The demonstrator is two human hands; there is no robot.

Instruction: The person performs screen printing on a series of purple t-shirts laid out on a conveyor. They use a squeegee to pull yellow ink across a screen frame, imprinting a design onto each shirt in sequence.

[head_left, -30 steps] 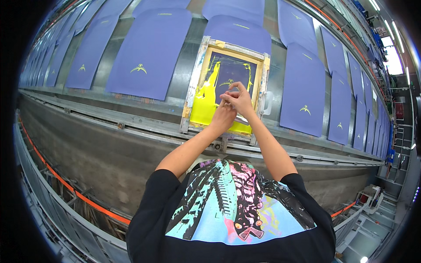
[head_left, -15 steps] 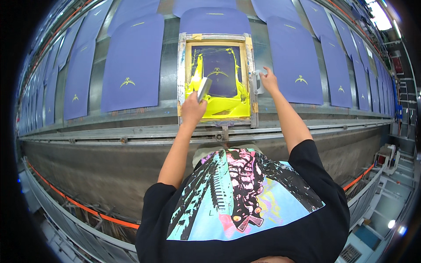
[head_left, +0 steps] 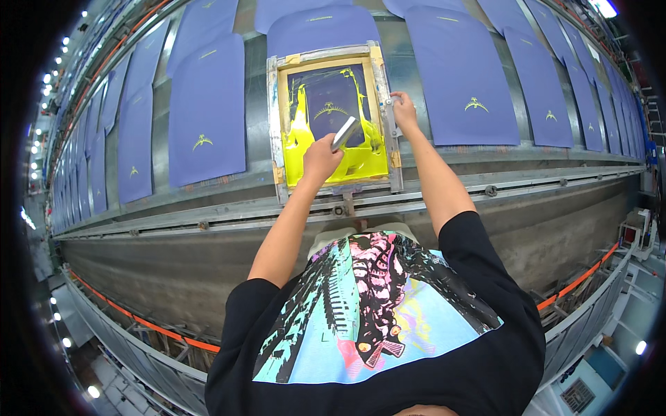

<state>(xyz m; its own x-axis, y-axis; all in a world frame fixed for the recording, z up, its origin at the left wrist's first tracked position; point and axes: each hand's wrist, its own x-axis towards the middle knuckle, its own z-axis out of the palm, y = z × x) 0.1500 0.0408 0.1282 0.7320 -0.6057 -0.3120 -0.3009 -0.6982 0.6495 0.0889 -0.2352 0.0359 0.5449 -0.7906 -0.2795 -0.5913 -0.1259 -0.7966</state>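
A screen-printing frame [head_left: 275, 132] lies over a blue fabric piece, its mesh window smeared with bright yellow ink [head_left: 340, 168], thickest at the near end and along both sides. A small curved motif shows in the dark middle of the mesh. My left hand [head_left: 321, 160] is closed round a squeegee [head_left: 345, 133] with a pale edge, tilted above the near part of the screen. At the frame's right side, my right hand [head_left: 405, 112] is closed on the grey side handle [head_left: 395, 127]; some fingers are hidden.
Blue fabric pieces [head_left: 461, 83] with small yellow prints lie in rows on the long metal table [head_left: 257, 97]. A metal rail [head_left: 444, 187] runs along the table's near edge, between it and my body. Orange-edged railings [head_left: 149, 324] stand behind me.
My right hand has closed on the frame's side handle, where its fingers were apart before. The squeegee in my left hand has shifted right across the screen. The whole view has tilted slightly.
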